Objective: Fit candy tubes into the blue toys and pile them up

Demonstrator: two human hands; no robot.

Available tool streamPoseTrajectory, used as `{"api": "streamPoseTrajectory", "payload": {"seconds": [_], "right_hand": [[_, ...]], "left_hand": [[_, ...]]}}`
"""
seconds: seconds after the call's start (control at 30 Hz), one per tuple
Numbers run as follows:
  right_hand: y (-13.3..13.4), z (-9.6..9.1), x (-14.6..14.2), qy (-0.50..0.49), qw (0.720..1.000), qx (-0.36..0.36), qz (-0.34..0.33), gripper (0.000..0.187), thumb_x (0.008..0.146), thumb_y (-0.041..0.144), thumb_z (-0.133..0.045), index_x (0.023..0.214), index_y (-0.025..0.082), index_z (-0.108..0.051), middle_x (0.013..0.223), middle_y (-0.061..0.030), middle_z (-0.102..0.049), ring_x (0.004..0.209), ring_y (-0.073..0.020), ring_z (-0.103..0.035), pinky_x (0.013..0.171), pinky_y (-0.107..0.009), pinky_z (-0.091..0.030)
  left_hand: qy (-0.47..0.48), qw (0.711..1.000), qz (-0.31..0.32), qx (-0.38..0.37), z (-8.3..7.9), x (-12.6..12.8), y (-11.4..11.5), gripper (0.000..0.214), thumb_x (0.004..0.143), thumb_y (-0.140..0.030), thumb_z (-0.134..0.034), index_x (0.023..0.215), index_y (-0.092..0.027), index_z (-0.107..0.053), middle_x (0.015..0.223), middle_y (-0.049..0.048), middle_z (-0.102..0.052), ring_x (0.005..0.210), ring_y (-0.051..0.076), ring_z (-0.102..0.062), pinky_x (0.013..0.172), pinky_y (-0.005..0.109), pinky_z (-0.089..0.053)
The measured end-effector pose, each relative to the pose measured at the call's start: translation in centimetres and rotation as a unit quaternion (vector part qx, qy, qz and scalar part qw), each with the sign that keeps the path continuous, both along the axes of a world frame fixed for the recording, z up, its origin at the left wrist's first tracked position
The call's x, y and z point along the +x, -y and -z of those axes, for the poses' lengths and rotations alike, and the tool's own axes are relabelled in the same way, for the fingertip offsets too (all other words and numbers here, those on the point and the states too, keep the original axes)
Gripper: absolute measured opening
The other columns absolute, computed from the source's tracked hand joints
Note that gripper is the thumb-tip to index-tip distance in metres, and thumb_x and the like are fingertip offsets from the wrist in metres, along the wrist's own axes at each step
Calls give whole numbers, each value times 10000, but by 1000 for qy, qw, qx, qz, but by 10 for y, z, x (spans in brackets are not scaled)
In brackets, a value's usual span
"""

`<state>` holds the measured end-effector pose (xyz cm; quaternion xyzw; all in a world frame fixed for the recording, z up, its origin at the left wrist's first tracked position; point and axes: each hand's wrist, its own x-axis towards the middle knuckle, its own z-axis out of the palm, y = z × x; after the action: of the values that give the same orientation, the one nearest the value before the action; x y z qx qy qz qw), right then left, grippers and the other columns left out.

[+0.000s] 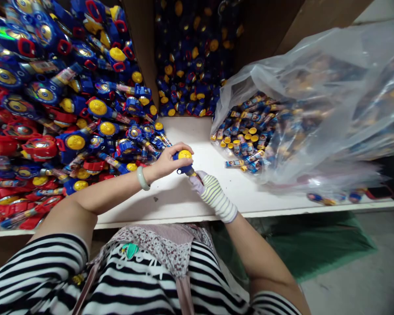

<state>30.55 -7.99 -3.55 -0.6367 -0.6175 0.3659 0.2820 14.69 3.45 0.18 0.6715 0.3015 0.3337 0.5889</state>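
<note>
Over the white tabletop (164,197), my bare left hand (171,161) grips a blue plastic toy (184,158) with a round yellow cap. A pale bangle circles that wrist. My right hand (213,192), in a striped glove, is closed on the small tube (195,176) at the toy's lower end; the fingers partly cover it. Tube and toy meet, but how firmly they are joined I cannot tell. To the left lies a big heap of similar blue toys (75,142), many with tubes in them. On the right, loose printed tubes (246,135) spill from a clear plastic bag (302,78).
Red toys (39,148) lie among the heap at left. Behind the table a cardboard box (141,48) holds more blue and yellow toys (190,65). A few pieces (321,199) rest near the front edge at right. Green sheeting (321,245) lies below the table.
</note>
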Motion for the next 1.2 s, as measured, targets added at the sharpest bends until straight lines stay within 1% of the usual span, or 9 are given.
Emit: {"api": "streamPoseTrajectory", "payload": {"seconds": [0.13, 0.27, 0.37, 0.6, 0.73, 0.83, 0.93, 1.07, 1.2], "right_hand": [[1, 18, -9, -303, 946, -114, -30, 739, 900, 748, -165, 858, 177, -634, 479, 42, -416, 400, -115, -322, 438, -245, -309], [-5, 14, -9, -142, 986, 0, 91, 568, 868, 717, -405, 905, 204, -645, 723, -40, -628, 630, -156, -549, 583, -256, -413], [-3, 6, -8, -22, 993, 31, 110, 491, 844, 678, -495, 889, 217, -660, 870, -82, -685, 796, -202, -606, 684, -282, -432], [8, 18, -24, -339, 926, -150, 69, 732, 880, 780, -196, 831, 187, -624, 568, 7, -515, 429, -115, -383, 441, -252, -311], [1, 17, -19, -106, 991, -40, 74, 579, 852, 718, -420, 984, 199, -638, 872, -85, -679, 700, -188, -595, 607, -279, -424], [2, 11, -14, 37, 997, 1, 63, 441, 853, 599, -505, 1023, 213, -632, 955, -106, -687, 805, -224, -611, 690, -303, -422], [11, 12, -15, -116, 992, -28, 47, 451, 888, 625, -423, 879, 213, -607, 695, -36, -603, 607, -159, -524, 574, -266, -380], [16, 23, -22, -374, 916, -141, -15, 597, 873, 741, -289, 845, 209, -559, 485, 87, -319, 392, -95, -236, 416, -236, -233], [6, 26, -20, -218, 970, -101, 29, 651, 872, 746, -244, 934, 197, -588, 577, 24, -464, 469, -133, -389, 482, -263, -342]], "left_hand": [[21, 996, 67, -58, -4, -3, -3, 308, 728, -388, -704, 927, -159, -647, 819, 14, -600, 729, 133, -561, 643, 230, -451], [-43, 999, -23, 13, -6, 0, -2, 285, 725, -370, -713, 893, -151, -642, 859, 20, -609, 770, 132, -562, 712, 238, -465], [-65, 997, -22, 43, -8, 1, 3, 251, 753, -358, -688, 886, -151, -643, 877, 32, -616, 804, 143, -565, 767, 259, -467], [-39, 997, 50, 52, -5, -9, 6, 252, 718, -335, -704, 891, -156, -666, 893, 40, -627, 829, 155, -574, 784, 266, -465], [-86, 995, -27, -45, 2, -2, 4, 243, 717, -352, -692, 834, -146, -640, 783, 24, -616, 739, 142, -573, 691, 249, -468], [-67, 991, -63, -94, 4, 3, 7, 227, 736, -359, -663, 804, -147, -623, 738, 16, -609, 701, 134, -577, 667, 244, -471], [-41, 998, -18, -37, 0, -2, 10, 236, 726, -351, -681, 852, -155, -646, 799, 22, -622, 737, 138, -585, 710, 255, -480], [-13, 995, 73, 69, -4, -10, 6, 251, 704, -343, -718, 878, -168, -672, 902, 47, -637, 854, 165, -591, 820, 282, -479], [-81, 996, 24, -26, 0, -4, -1, 251, 709, -364, -696, 833, -151, -648, 794, 29, -627, 751, 150, -582, 720, 263, -479]]}}
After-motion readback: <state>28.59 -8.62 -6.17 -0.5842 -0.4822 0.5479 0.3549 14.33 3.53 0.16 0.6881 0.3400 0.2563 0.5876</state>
